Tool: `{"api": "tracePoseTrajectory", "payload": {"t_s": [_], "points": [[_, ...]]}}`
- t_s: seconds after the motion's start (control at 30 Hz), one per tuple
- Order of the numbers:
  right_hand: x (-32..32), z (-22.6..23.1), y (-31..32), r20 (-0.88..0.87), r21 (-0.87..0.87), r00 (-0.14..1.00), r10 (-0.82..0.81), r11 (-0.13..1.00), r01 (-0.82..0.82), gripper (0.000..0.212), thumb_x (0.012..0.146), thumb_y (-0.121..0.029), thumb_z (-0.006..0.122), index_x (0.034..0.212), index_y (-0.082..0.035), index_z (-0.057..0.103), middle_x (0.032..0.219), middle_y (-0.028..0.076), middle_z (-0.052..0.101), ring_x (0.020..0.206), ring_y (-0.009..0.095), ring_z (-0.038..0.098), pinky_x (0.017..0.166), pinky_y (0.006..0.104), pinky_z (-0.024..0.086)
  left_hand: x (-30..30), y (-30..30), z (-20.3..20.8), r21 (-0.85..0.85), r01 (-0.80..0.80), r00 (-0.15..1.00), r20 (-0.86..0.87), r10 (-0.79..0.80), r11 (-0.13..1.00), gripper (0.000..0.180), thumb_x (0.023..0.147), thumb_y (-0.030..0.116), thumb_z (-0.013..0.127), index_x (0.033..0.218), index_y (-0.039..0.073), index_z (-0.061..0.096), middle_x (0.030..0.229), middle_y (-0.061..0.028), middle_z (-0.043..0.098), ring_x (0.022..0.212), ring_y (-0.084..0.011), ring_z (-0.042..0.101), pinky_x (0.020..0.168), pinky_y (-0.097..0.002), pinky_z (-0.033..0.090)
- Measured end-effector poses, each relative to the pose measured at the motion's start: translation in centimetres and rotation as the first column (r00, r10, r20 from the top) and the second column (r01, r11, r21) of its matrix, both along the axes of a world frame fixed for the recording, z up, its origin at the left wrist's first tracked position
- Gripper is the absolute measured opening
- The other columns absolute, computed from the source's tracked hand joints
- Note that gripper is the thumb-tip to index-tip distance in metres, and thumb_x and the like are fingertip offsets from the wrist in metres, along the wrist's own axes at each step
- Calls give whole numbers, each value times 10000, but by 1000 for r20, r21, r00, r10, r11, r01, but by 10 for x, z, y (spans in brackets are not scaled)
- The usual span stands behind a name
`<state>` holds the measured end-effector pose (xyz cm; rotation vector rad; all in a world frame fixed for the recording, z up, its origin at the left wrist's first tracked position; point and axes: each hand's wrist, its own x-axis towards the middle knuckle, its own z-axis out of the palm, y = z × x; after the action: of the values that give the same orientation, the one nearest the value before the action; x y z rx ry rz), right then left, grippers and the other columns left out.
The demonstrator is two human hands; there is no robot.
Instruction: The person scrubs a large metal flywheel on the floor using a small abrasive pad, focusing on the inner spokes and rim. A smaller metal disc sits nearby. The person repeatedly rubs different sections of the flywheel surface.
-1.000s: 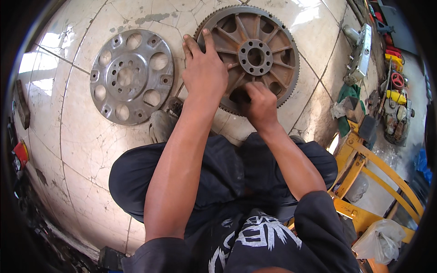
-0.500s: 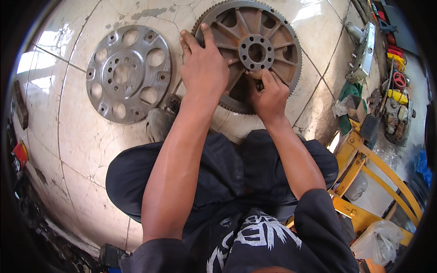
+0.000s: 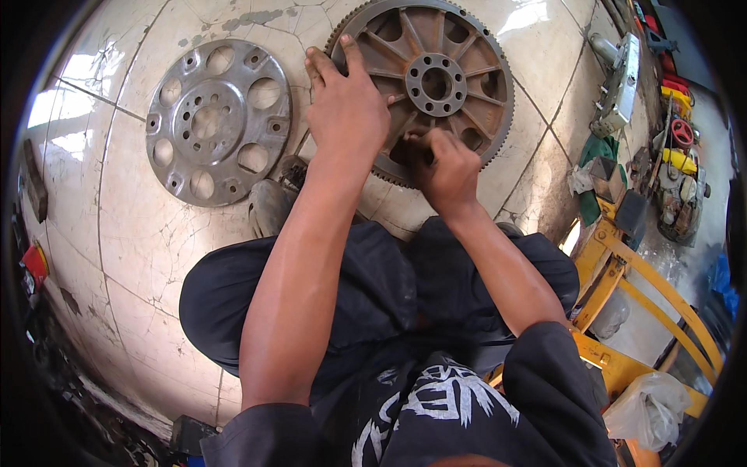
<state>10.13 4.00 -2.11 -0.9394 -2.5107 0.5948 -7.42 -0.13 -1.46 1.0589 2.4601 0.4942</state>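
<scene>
A toothed flywheel (image 3: 476,110) with a rusty ribbed face and a holed central hub lies on the tiled floor in front of me. My left hand (image 3: 347,109) rests over its left rim with the fingers spread, the tips near the teeth. Just below the hub, my right hand (image 3: 449,173) is closed over the near part of the flywheel, thumb and index finger drawn together. Whatever those fingers may hold is hidden. To the left lies a flat grey metal disc (image 3: 235,149) with large round openings and a ring of small holes, touched by neither hand.
My shoe (image 3: 271,206) is close to the disc's near edge. A yellow metal frame (image 3: 615,370) stands at the right, with a white plastic bag (image 3: 650,411) on it. Beyond are a silver metal part (image 3: 620,86) and a green cloth (image 3: 595,159). A dark bar (image 3: 35,180) lies far left.
My right hand has shifted from the hub's lower edge slightly toward me, down onto the ribbed part. My left hand stays nearly in place at the rim.
</scene>
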Motion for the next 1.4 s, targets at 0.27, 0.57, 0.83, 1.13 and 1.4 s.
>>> {"api": "tracePoseTrajectory", "payload": {"t_s": [0.27,0.57,0.83,1.13,1.4], "points": [[2,-5,3,-77,28,997,2,1000,1,101,875,-72,816,902,-39,724,931,140,779,835,323,765,698,394,586,0,0,1,-16,3,1000,0,-3,1000,1002,939,406,788,1695,83,215,1648,-414,246,1543,-525,334,1091,-552,532],[-3,-9,6,-149,-18,987,-65,998,63,111,849,-51,803,896,-52,702,881,149,744,813,353,727,699,444,567,1,1,3,-17,6,1000,-5,-6,1000,993,943,402,786,1694,85,218,1652,-408,247,1547,-517,332,1094,-554,529],[-2,-8,8,-117,-15,987,-108,994,107,122,855,-69,810,890,-58,694,882,143,741,795,351,726,696,447,565,1,-1,1,-15,8,1000,-8,-8,1000,993,939,394,793,1688,72,227,1649,-410,254,1541,-520,342,1101,-556,522],[-1,-10,4,-156,-19,986,-59,998,57,114,853,-77,820,882,-60,712,820,146,696,751,367,708,648,433,548,2,2,-2,7,5,1000,-22,-4,1000,998,937,404,794,1687,70,227,1644,-415,255,1531,-535,347,1094,-556,526],[-1,-2,-9,-16,-65,999,-38,997,37,136,839,-70,839,878,-50,711,827,133,738,768,310,742,674,403,565,0,0,-4,33,7,999,-33,-6,999,992,938,408,793,1683,66,234,1627,-429,268,1517,-537,370,1068,-550,546]]}}
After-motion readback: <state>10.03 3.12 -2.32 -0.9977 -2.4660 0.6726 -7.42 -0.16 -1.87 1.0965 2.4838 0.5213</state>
